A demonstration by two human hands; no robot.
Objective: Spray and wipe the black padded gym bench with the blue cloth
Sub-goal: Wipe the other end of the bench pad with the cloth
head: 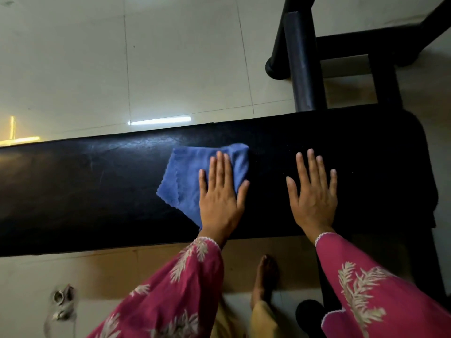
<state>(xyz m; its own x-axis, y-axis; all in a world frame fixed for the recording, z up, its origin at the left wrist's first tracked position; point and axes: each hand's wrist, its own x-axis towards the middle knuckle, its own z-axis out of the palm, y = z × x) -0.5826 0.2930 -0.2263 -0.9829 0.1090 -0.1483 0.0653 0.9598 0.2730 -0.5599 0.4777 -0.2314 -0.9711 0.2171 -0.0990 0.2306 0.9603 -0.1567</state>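
The black padded gym bench [85,186] runs across the view from the left edge to a rounded end at the right. A crumpled blue cloth [185,176] lies on the middle of the pad. My left hand [219,196] presses flat on the cloth's right part, with the fingers spread and pointing away from me. My right hand [314,193] rests flat on the bare pad to the right of the cloth, with nothing in it. Both arms wear pink sleeves with a pale leaf pattern.
A black metal frame with a padded roller [302,64] stands beyond the bench's right end. Pale floor tiles [170,57] lie behind the bench. My bare foot [264,276] stands below the near edge. Small metal objects [62,303] lie on the floor at lower left.
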